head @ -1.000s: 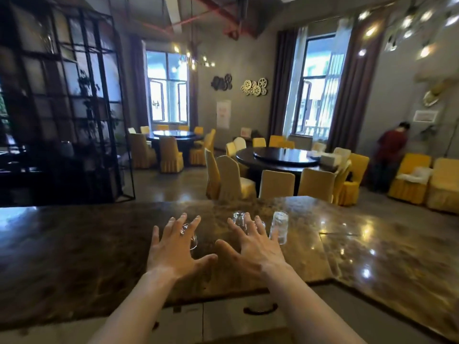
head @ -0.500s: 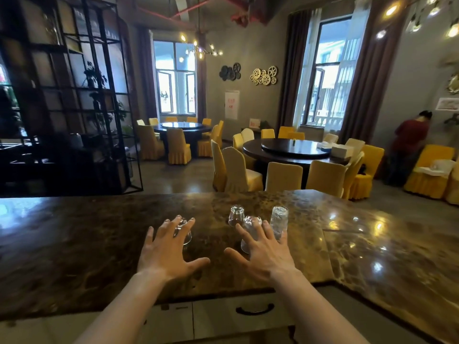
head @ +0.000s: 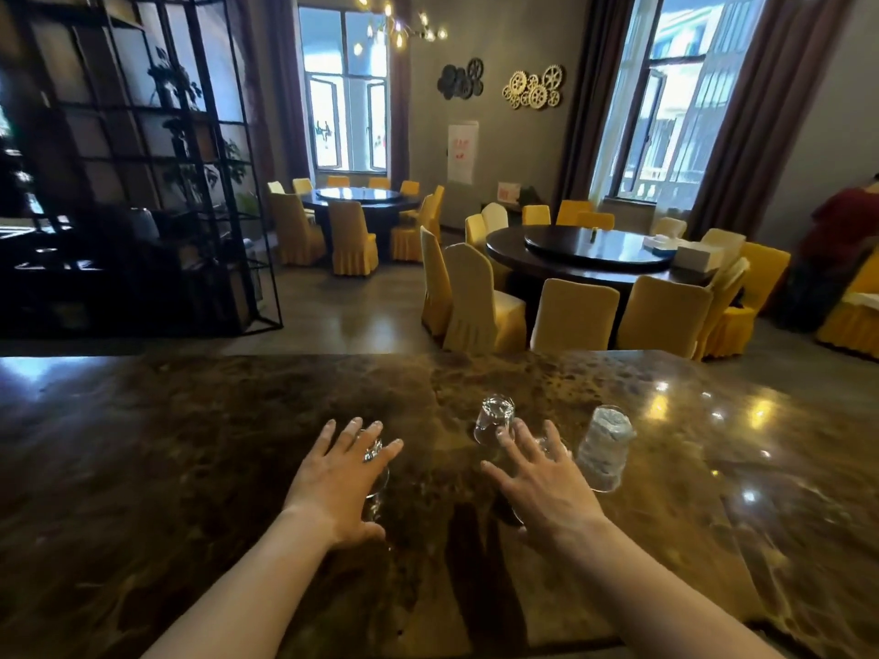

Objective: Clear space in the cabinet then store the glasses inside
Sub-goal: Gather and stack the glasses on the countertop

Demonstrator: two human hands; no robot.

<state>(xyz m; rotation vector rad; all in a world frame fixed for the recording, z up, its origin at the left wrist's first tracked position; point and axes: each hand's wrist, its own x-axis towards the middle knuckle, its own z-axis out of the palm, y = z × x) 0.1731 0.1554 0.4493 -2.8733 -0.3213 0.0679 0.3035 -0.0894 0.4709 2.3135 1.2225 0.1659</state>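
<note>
We see both hands palm-down at frame centre over the marble counter [head: 190,468]. Left hand [head: 340,487]: fingers spread, covering a clear glass [head: 376,473]; grip unclear. Right hand [head: 547,487]: fingers splayed, not clenched, btwn two inverted glasses [head: 494,418] and [head: 606,447].

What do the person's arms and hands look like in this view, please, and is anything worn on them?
Both arms are bare as far as the frame shows, with no sleeve in sight. The left hand and the right hand wear no gloves, and no ring, watch or bracelet shows on the fingers or wrists. The fingernails look short and unpainted.
</note>
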